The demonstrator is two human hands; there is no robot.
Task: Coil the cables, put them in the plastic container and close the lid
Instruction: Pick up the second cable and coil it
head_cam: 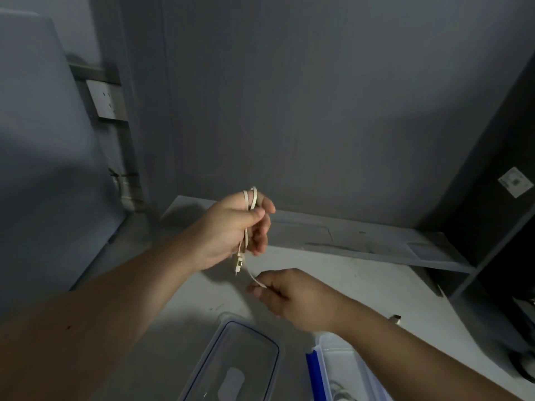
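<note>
Cream-white charging cable [249,215], thin and smooth, loops over the fingers of the left hand [231,230], which is raised above the pale grey matte table [362,287]; its plug ends hang below the palm, and a loose strand runs down to the right hand [292,296]; the left fingers curl shut around the gathered loops, and the right thumb and forefinger pinch the strand, the other fingers folded in; the table top is flat and faintly scuffed, with dark specks near its middle; along its far edge runs a low grey shelf [376,241], and behind that stands a dull grey wall [289,96]; a dark cabinet [506,169] bearing a small white sticker rises at the right edge; a white wall socket [105,99] sits on a metal rail at the left; near the front edge lies the clear rectangular plastic lid [240,363] with rounded corners and a dark blue seal line; just right of it stands the translucent plastic container [341,369] with a blue latch, open, partly under the right forearm, with pale cable showing dimly inside.
</note>
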